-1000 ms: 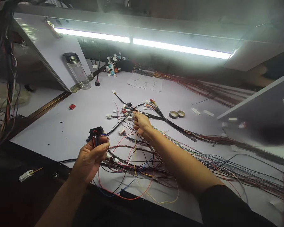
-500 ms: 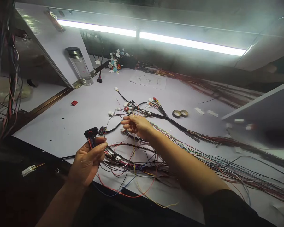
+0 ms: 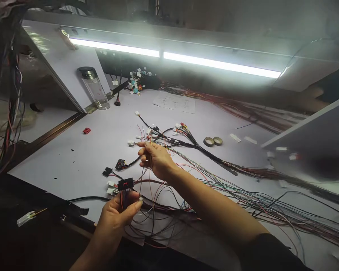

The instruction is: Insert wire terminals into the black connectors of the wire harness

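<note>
My left hand [image 3: 121,210] is closed around the wires just below a black wire connector [image 3: 126,184] with a small red insert, which it holds upright. Thin wires run up past its thumb. Farther up, my right hand [image 3: 156,156] pinches a thin wire [image 3: 150,173] between thumb and fingers, its tip showing above them. Behind that hand lies a wire harness [image 3: 183,142] with white and red plugs. Another black connector [image 3: 120,164] rests on the table to the left of my right hand. White plugs [image 3: 112,188] sit beside the held connector.
Loose wires [image 3: 228,188] spread across the right of the table [image 3: 81,162]. Two tape rolls [image 3: 213,141], a red connector [image 3: 86,130], a paper sheet [image 3: 173,102] and a glass bottle [image 3: 97,90] stand or lie farther back. A partition [image 3: 313,120] rises at right.
My left hand has moved right and slightly down in view with the black connector, uncovering plugs on the table. My right hand has shifted a little left. The view has tilted slightly.
</note>
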Tool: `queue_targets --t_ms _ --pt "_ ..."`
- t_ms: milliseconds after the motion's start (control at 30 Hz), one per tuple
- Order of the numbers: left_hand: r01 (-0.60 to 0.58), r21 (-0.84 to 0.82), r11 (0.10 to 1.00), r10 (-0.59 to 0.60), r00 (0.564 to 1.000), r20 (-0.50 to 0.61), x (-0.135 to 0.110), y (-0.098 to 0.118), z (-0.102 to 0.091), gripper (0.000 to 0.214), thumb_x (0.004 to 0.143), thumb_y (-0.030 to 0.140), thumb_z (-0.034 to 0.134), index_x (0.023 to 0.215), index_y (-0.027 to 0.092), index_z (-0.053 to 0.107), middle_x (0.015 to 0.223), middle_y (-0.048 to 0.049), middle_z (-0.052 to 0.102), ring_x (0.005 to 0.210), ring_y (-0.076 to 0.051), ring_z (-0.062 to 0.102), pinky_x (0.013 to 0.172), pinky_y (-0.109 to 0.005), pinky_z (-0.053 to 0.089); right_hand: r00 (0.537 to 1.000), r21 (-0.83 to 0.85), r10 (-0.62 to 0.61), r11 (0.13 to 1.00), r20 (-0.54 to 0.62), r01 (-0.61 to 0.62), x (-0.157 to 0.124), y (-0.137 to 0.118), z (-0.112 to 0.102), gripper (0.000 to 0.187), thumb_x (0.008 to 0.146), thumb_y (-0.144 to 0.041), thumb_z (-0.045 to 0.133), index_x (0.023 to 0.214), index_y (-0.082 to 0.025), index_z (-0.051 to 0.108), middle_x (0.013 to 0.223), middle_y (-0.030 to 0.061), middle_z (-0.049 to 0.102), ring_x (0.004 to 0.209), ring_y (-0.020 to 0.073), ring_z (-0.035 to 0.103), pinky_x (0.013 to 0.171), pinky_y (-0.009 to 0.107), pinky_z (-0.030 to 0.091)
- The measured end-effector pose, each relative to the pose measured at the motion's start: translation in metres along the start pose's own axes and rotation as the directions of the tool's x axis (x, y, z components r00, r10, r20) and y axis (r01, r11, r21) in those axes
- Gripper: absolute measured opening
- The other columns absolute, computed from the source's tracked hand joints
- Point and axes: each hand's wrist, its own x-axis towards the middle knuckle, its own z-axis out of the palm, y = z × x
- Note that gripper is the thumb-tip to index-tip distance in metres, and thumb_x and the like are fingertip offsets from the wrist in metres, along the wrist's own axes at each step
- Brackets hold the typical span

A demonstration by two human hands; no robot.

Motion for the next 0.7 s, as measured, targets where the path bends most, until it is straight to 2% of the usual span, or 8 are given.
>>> queue_targets --t_ms 133,267,433,500,600,700 --pt "-0.029 0.023 0.999 0.030 0.999 -0.024 -0.006 -0.004 -0.001 0.034 0.053 0.035 0.090 0.077 0.018 0.073 0.051 0.0050 0.044 0.048 -0.005 0.030 0.046 -0.019 0.025 1.000 -0.008 0.005 1.000 0.011 -0.005 -0.003 -0.005 -0.004 0.023 0.100 -0.026 0.044 0.088 -0.014 0.060 0.056 -0.0073 0.050 0.038 0.0022 0.032 0.040 0.015 0.031" --pt "-0.049 -0.125 0.991 0.045 0.998 -0.038 0.005 0.009 -0.007 0.042 0.055 0.032 0.090 0.090 0.019 0.073 0.056 0.0050 0.046 0.047 -0.003 0.031 0.044 -0.017 0.026 0.994 -0.103 0.065 0.993 0.089 -0.055 -0.013 -0.006 -0.008 0.025 0.098 -0.028 0.045 0.082 -0.015 0.058 0.048 -0.0092 0.043 0.035 0.0021 0.017 0.037 0.016 0.015" --pt "-0.241 -0.247 0.939 0.224 0.970 -0.094 0.028 0.043 -0.007 0.038 0.063 0.027 0.086 0.096 0.015 0.073 0.076 -0.0005 0.058 0.046 0.002 0.027 0.040 -0.013 0.023 0.960 -0.335 0.205 0.933 0.190 -0.133 -0.033 0.004 -0.011 0.025 0.095 -0.028 0.048 0.078 -0.014 0.060 0.047 -0.0092 0.040 0.036 0.0029 0.022 0.038 0.018 0.015" --pt "-0.267 -0.260 0.928 0.252 0.963 -0.092 0.034 0.051 -0.004 0.038 0.063 0.024 0.086 0.097 0.014 0.073 0.069 0.0025 0.052 0.046 0.002 0.027 0.039 -0.012 0.022 0.945 -0.397 0.242 0.907 0.219 -0.140 -0.040 0.009 -0.012 0.024 0.094 -0.028 0.049 0.078 -0.014 0.060 0.046 -0.0094 0.038 0.037 0.0033 0.023 0.038 0.018 0.015" --pt "-0.259 -0.270 0.928 0.253 0.966 -0.056 0.040 0.054 -0.001 0.038 0.063 0.022 0.086 0.097 0.012 0.073 0.057 0.0082 0.036 0.045 0.000 0.025 0.039 -0.012 0.023 0.920 -0.470 0.288 0.872 0.266 -0.137 -0.047 0.015 -0.013 0.025 0.094 -0.029 0.049 0.078 -0.014 0.061 0.045 -0.0097 0.037 0.038 0.0039 0.023 0.039 0.019 0.018" --pt "-0.241 -0.268 0.933 0.235 0.970 -0.053 0.041 0.049 -0.003 0.031 0.063 0.022 0.086 0.089 0.013 0.073 0.056 0.0078 0.036 0.046 0.000 0.026 0.039 -0.013 0.025 0.904 -0.562 0.326 0.818 0.276 -0.124 -0.051 0.018 -0.014 0.026 0.094 -0.027 0.046 0.080 -0.014 0.063 0.045 -0.0098 0.036 0.038 0.0046 0.024 0.039 0.019 0.020"
